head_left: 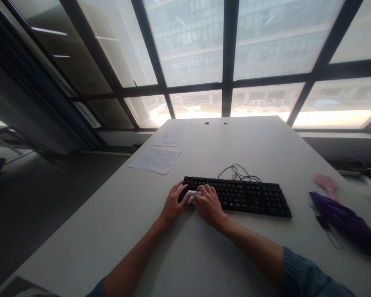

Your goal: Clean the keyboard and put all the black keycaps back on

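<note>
A black keyboard point(244, 196) lies on the white table in front of me, its cable point(238, 171) coiled behind it. My left hand point(174, 201) is at the keyboard's left end, fingers apart and curved around that end, the thumb near a white crumpled wipe point(191, 196). Bent fingers of my right hand point(208, 202) press the wipe onto the keys at the left side. Part of the wipe is hidden under the right fingers. Whether it is cloth or paper, I cannot tell.
Papers point(157, 160) lie on the white table point(222, 144) at the left. At the right are a pink hairbrush-like item point(326, 182), a purple cloth bundle point(346, 222) and a small black-headed brush point(326, 227). Windows point(188, 49) stand beyond the table's far edge.
</note>
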Action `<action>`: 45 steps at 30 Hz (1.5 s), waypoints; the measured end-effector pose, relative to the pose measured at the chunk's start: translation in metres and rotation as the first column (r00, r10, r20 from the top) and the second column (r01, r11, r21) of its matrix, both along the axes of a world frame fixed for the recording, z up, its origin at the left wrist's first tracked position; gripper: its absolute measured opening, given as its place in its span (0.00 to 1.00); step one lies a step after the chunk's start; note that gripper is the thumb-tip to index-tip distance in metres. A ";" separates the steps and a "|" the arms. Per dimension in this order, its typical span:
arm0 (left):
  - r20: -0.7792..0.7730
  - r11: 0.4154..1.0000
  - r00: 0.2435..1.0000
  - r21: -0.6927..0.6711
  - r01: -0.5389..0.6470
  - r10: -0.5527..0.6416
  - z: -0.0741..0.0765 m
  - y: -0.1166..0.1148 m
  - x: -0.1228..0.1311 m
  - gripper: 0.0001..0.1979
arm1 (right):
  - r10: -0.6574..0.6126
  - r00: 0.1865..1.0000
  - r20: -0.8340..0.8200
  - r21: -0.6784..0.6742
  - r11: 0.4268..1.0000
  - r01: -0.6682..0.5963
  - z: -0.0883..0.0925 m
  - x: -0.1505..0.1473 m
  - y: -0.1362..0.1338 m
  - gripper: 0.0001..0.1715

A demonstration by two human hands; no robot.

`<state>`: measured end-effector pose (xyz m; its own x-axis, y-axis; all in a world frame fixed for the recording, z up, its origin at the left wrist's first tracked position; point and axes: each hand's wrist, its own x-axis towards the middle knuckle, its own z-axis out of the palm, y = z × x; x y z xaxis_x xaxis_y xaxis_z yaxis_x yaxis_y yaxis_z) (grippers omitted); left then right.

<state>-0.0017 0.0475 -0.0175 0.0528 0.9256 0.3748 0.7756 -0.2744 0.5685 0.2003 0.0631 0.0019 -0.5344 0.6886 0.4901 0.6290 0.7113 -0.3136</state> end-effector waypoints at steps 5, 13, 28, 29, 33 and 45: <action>0.014 1.000 1.000 -0.009 0.005 -0.005 -0.002 0.001 -0.002 0.20 | -0.153 0.988 0.010 -0.028 0.988 0.153 0.002 0.003 0.002 0.09; 0.029 1.000 0.999 -0.002 0.016 -0.016 -0.001 0.001 -0.002 0.21 | -0.058 0.998 0.002 -0.029 0.998 0.058 0.000 0.003 0.005 0.07; 0.040 1.000 0.999 0.004 0.011 -0.012 -0.001 0.002 -0.002 0.21 | 0.053 0.993 0.104 0.019 0.998 -0.055 0.005 0.013 0.006 0.11; 0.041 1.000 0.999 0.005 0.008 -0.008 -0.001 0.003 -0.002 0.20 | 0.054 0.992 0.112 0.019 0.998 -0.056 0.006 0.018 0.006 0.11; 0.053 1.000 0.999 0.009 0.009 -0.009 -0.003 0.004 -0.003 0.20 | 0.048 0.991 0.128 0.017 0.999 -0.050 0.010 0.041 0.009 0.11; 0.069 1.000 0.998 0.010 0.006 -0.006 0.000 0.002 -0.001 0.20 | 0.035 0.996 0.087 0.008 0.999 -0.036 0.008 0.044 0.004 0.10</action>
<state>-0.0029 0.0490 -0.0173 0.0323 0.9217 0.3865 0.7331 -0.2847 0.6177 0.2441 0.0669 0.0094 -0.5990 0.6640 0.4475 0.6279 0.7363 -0.2521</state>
